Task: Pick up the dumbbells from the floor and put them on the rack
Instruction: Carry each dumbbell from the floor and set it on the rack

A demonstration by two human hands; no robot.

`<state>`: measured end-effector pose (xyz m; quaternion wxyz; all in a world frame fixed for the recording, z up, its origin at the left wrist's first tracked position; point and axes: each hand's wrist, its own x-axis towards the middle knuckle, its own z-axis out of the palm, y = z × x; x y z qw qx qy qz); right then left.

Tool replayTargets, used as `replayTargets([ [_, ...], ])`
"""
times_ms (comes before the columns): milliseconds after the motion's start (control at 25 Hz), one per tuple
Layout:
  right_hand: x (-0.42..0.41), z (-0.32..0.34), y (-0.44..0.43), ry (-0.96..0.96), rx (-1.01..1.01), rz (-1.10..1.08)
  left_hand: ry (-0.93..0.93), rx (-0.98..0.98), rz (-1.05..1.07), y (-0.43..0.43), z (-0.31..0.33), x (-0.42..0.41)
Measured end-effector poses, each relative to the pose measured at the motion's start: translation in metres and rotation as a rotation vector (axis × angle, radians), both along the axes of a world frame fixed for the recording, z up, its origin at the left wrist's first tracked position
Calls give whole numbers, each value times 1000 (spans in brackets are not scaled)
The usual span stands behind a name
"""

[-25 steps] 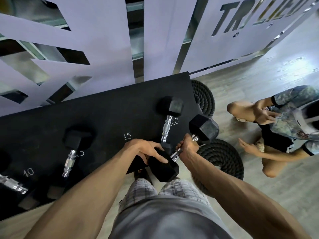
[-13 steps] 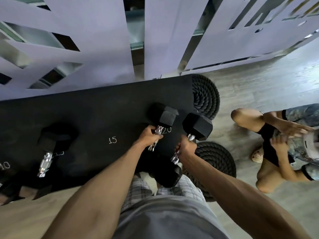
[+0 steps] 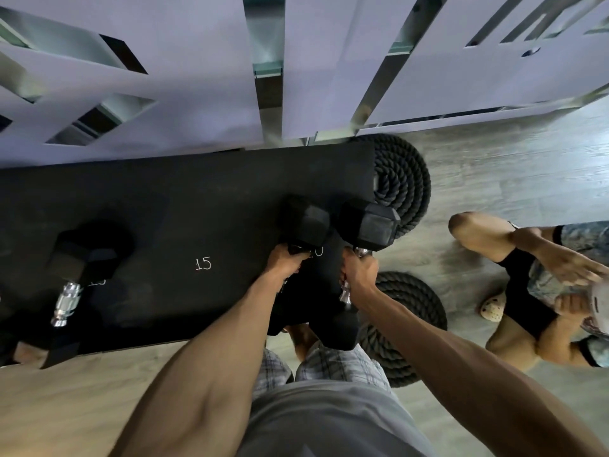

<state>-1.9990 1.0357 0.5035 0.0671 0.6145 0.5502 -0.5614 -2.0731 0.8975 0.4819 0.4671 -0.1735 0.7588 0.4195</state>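
The black rack (image 3: pixel 184 206) runs across the middle, with white numbers 15 and 20 written on it. My left hand (image 3: pixel 284 263) grips the chrome handle of a black hex dumbbell (image 3: pixel 308 227) lying at the 20 mark. My right hand (image 3: pixel 359 273) grips the handle of a second black hex dumbbell (image 3: pixel 372 227) just to the right, at the rack's right end. Its near head (image 3: pixel 339 328) hangs over the rack's front edge. A third dumbbell (image 3: pixel 80 262) lies on the rack at the left.
Two coiled black battle ropes (image 3: pixel 403 183) (image 3: pixel 405 324) lie on the floor right of the rack. A person (image 3: pixel 534 285) crouches on the floor at the right. A white cut-out wall panel (image 3: pixel 164 77) stands behind the rack.
My left hand left the near head of the right dumbbell and took the handle of the dumbbell at the 20 mark. The right dumbbell moved in beside it.
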Motion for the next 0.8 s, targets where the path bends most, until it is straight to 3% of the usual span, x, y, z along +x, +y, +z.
replayTargets([
  [360, -25, -20, -9, -33, 16, 163, -13, -28, 345, -55, -7, -6],
  [480, -31, -24, -14, -53, 1, 164, 37, -7, 345, -61, -6, -4],
  [600, -34, -26, -17, -53, 8, 172, 72, -36, 239, -65, -5, -4],
  [800, -29, -23, -15, -9, -4, 218, 104, -343, -248, -68, 6, 0],
])
